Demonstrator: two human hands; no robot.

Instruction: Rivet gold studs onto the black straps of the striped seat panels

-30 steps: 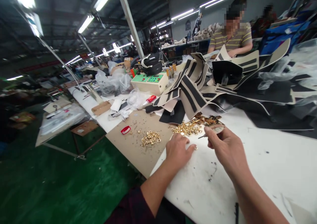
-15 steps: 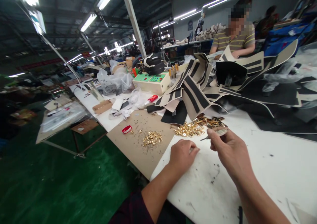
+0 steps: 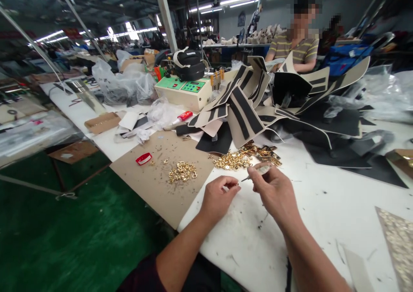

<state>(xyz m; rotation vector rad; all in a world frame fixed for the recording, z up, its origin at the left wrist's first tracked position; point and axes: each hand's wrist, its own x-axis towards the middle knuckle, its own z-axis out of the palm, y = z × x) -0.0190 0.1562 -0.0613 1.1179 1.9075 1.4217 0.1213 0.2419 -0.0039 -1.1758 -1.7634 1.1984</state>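
Note:
My left hand is closed above the white table, thumb and forefinger pinching a tiny gold-coloured metal piece that is mostly hidden. Close by on the right, my right hand grips a thin pointed tool by its pale, thick handle. Its dark tip points left at my left fingertips; whether it touches them I cannot tell. Just beyond both hands lies a heap of small gold metal fittings, with longer gold plates beside it. Another pile of gold fittings rests on a brown board.
Beige pieces with black strips are heaped beyond the gold fittings. A machine with a green panel, a red-capped tube and a red ring-shaped item are to the left. A co-worker is across the table.
The view has turned somewhat right and down, so the scene sits further left. Both hands keep nearly the same place beside the gold heap, still holding their things.

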